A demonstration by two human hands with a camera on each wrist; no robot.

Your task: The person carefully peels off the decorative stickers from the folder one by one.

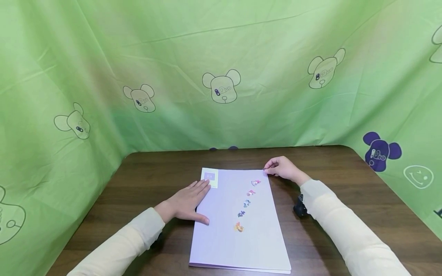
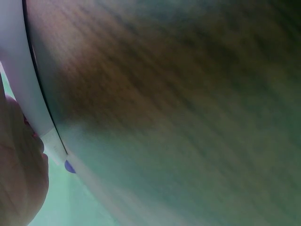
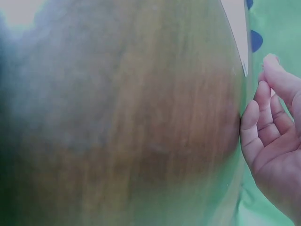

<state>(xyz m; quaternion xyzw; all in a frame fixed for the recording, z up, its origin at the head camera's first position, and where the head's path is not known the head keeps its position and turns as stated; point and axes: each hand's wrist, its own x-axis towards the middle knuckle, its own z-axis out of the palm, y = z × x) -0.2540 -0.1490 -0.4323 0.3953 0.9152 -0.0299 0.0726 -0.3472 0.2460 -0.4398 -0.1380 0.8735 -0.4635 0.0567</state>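
I have a white, rectangular paper pad (image 1: 221, 245) lying on the dark brown wood-grain bench (image 1: 155, 168), five small colourful cartoon stickers (image 1: 246, 203) slanting across it. My left hand (image 1: 189, 201) lies flat over the pad's left edge, fingers straight, its grip on nothing. My right grip (image 1: 281, 168) seems to pinch a small dark piece (image 1: 264, 168) at the far right corner, too tiny to identify. I'd keep the left palm weighted so nothing skids, align with the row, then press gently.
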